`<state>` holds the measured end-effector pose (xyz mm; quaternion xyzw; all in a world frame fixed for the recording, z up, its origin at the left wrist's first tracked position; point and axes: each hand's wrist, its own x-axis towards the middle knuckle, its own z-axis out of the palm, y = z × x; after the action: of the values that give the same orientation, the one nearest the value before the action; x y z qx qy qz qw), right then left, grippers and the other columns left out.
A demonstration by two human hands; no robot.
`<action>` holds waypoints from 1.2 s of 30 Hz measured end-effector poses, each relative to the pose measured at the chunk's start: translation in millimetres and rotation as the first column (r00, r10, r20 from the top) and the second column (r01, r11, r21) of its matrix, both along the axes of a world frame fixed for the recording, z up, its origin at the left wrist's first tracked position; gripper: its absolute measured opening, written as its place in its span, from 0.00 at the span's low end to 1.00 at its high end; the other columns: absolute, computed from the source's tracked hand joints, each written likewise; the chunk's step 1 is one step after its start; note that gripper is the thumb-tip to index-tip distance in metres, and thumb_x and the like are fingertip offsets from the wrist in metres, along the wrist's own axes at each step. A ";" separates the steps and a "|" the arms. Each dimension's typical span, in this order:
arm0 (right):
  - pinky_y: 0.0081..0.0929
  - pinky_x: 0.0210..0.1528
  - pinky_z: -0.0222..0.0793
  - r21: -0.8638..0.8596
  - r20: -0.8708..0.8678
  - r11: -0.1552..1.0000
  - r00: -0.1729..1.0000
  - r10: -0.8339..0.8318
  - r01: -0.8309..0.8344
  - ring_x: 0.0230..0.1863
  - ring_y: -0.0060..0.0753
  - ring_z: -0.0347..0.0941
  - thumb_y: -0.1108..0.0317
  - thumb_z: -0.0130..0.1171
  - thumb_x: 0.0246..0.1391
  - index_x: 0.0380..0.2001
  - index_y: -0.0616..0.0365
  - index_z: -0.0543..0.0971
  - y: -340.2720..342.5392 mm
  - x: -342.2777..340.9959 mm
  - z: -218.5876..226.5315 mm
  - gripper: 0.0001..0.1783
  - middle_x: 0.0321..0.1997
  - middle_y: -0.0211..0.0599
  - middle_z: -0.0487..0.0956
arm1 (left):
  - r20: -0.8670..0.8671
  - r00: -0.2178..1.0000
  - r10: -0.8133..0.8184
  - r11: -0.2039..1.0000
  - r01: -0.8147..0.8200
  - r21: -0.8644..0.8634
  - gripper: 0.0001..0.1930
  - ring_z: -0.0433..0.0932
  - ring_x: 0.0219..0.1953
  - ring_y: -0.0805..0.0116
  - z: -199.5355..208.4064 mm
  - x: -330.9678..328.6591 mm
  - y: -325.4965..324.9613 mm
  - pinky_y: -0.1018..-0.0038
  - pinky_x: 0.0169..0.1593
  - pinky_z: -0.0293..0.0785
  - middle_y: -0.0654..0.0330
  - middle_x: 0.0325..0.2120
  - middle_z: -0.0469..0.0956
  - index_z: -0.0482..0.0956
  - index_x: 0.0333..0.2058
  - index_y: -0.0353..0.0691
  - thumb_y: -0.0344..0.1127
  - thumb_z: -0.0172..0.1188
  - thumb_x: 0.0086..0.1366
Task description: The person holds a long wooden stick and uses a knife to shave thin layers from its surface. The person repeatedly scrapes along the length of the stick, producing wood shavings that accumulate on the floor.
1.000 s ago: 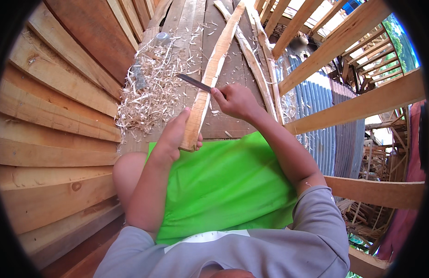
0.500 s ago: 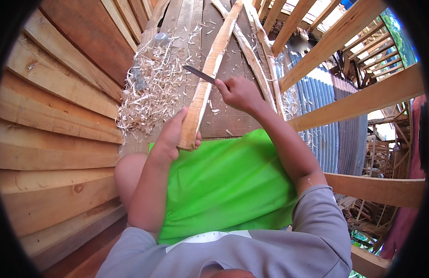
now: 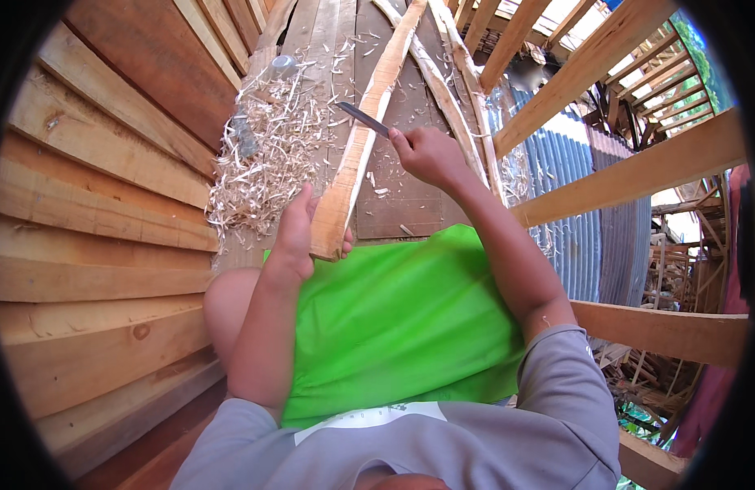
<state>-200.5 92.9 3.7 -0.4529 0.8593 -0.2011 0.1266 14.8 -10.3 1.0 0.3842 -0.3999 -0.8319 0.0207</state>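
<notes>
A long, pale wooden plank (image 3: 366, 140) with a rough, partly shaved edge slopes away from me, its near end above my green-covered lap. Around that near end my left hand (image 3: 300, 230) is closed, thumb on the left side and fingertips showing on the right. My right hand (image 3: 427, 155) grips a knife (image 3: 363, 119), its handle hidden in the fist. The dark blade lies across the plank's upper face, with its tip pointing left past the plank's edge. Whether the blade is touching the wood I cannot tell.
Curly wood shavings (image 3: 263, 155) are heaped on the floorboards left of the plank, beside a clear cup (image 3: 283, 67). Two stripped poles (image 3: 433, 80) lie to the right. A plank wall (image 3: 100, 237) stands at left, a wooden railing (image 3: 630, 175) at right, with corrugated metal sheets (image 3: 557, 188) beyond.
My right hand and the knife have shifted slightly right and up along the plank. The plank's near end has tilted a little to the left, with my left hand still on it.
</notes>
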 end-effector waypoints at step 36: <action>0.18 0.19 0.51 -0.684 0.503 0.700 0.828 0.248 0.206 0.19 0.10 0.57 0.58 0.64 0.55 0.25 0.54 0.73 -18.3 0.7 -30.3 0.14 0.18 0.16 0.66 | -0.065 0.983 -0.174 0.856 0.118 -0.504 0.26 0.79 0.20 0.67 -10.5 -22.1 57.4 0.71 0.24 0.77 0.57 0.22 0.76 0.72 0.39 0.32 0.56 0.48 0.69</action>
<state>-199.8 74.6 -26.6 -0.3963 0.6307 -0.6396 0.1899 -7.3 47.2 -9.4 0.2887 -0.6270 -0.7194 0.0773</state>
